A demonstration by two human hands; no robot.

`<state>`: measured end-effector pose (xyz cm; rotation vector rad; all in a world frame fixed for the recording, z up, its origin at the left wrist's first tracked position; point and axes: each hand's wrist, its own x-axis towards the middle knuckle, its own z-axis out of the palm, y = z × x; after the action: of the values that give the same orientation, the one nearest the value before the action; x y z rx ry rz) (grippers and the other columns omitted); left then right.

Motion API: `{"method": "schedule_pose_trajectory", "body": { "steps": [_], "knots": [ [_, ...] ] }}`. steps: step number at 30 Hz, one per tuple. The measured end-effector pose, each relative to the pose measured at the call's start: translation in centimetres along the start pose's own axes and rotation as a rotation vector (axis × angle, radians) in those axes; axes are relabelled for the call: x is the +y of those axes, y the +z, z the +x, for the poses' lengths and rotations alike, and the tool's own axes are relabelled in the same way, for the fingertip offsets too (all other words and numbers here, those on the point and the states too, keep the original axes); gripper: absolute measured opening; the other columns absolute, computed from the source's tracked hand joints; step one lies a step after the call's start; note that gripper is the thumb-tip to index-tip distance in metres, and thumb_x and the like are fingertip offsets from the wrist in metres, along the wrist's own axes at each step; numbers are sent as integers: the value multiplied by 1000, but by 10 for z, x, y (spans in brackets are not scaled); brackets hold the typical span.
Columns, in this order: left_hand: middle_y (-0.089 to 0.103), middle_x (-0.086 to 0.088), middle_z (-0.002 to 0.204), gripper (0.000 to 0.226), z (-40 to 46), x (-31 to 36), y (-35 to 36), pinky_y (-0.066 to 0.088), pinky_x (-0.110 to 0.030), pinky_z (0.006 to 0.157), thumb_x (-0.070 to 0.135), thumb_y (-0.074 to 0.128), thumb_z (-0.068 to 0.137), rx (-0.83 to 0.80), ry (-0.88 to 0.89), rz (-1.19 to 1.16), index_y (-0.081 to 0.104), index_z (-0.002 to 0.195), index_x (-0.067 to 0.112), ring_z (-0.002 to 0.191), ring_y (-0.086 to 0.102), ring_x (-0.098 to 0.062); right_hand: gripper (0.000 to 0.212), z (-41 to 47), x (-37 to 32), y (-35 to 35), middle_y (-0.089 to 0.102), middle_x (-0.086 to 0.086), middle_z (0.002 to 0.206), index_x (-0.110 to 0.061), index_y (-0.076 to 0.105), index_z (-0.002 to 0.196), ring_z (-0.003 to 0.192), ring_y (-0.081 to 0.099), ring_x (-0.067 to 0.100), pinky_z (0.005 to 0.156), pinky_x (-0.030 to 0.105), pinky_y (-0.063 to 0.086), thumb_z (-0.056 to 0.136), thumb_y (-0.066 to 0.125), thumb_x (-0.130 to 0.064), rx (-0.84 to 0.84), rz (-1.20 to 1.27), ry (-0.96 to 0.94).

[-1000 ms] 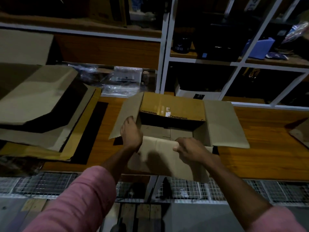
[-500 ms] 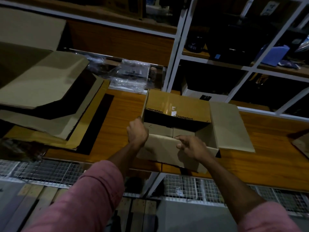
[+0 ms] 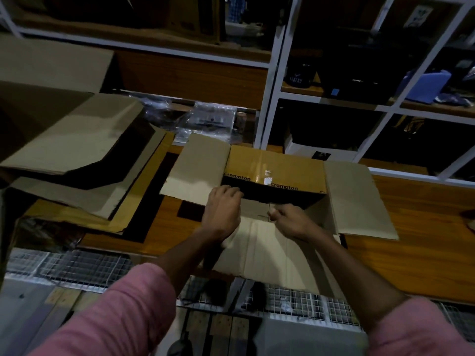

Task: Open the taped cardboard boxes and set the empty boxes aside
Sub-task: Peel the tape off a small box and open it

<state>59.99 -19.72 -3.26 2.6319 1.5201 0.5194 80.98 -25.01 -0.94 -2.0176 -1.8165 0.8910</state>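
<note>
A brown cardboard box (image 3: 277,165) printed "Crompton" stands open on the wooden table (image 3: 411,253), its four flaps spread outward. Its inside looks dark and I see nothing in it. My left hand (image 3: 222,209) sits at the box's left near corner with curled fingers over the rim beside the left flap (image 3: 195,170). My right hand (image 3: 290,220) is at the middle of the near rim, fingers curled onto the edge where the near flap (image 3: 267,250) folds down toward me. The right flap (image 3: 359,201) lies flat on the table.
A pile of flattened cardboard (image 3: 72,150) fills the table's left side. White-framed shelves (image 3: 272,80) with clear plastic bags (image 3: 205,119), a blue container (image 3: 426,86) and dark items stand behind. A wire grid (image 3: 84,268) runs below the table's front edge.
The left flap, folded up half a second ago, now lies spread out to the left. Both hands have moved up along the near rim, the right one toward the middle.
</note>
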Motion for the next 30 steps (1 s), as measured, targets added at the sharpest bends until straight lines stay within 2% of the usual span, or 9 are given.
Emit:
{"method": "schedule_pose_trajectory", "body": {
  "steps": [2,4,6,9,12,14,16,24,30],
  "knots": [
    [65,-2,131,31,2,5,-1,33,-41,113,24,53,96,-24,11,51,65,125,20,128,49,-24,27,12,-3,2,64,4,101,-14,65,95,102,61,24,77,31,42,107,45,-29,-79,-110,18],
    [68,-2,116,24,10,6,-3,35,-42,108,30,50,96,-69,5,120,65,112,21,115,53,-24,38,28,-2,5,57,14,137,-5,59,132,128,53,29,96,33,44,105,49,-31,-173,-169,75],
    [68,-3,111,19,25,2,-7,32,-46,108,33,51,95,-174,-1,174,63,104,21,111,53,-26,71,45,-1,8,13,11,169,-13,18,161,152,23,32,117,38,28,103,51,-38,-226,-171,100],
    [58,-11,137,34,55,-11,-2,25,-54,114,33,54,94,-299,85,242,61,124,17,135,40,-34,93,65,-3,10,-22,-3,168,-34,-17,159,155,2,33,123,49,18,101,56,-36,13,-136,-42],
    [4,-13,171,71,88,-19,8,12,-69,119,26,53,96,-307,102,146,22,159,16,156,-3,-41,92,86,2,-4,-20,-3,168,-36,-17,159,156,0,31,124,52,18,101,56,-34,247,-204,-150],
    [-30,-12,166,92,116,-22,10,3,-77,115,21,55,96,-347,78,137,-9,162,20,152,-26,-41,90,107,7,-21,-20,-3,169,-34,-14,160,156,-2,33,123,54,15,101,54,-39,285,-279,-200],
    [-42,-11,160,103,141,-31,11,3,-79,113,19,58,94,-348,63,175,-23,158,20,149,-32,-42,87,131,9,-32,-20,-1,169,-31,-12,161,156,-8,32,124,55,10,101,50,-42,300,-314,-201],
    [-13,-10,171,74,185,-61,55,15,-81,106,35,31,100,-180,72,195,-3,164,18,156,-4,-42,81,208,16,-42,-6,2,171,-25,3,162,155,-9,39,122,61,14,101,54,-39,261,-479,51],
    [3,-11,172,82,190,-60,61,16,-78,104,41,44,94,-160,72,163,6,163,18,156,1,-43,68,232,15,-39,48,12,141,-19,49,140,126,40,44,91,51,47,78,77,-19,422,-559,79]
  ]
}}
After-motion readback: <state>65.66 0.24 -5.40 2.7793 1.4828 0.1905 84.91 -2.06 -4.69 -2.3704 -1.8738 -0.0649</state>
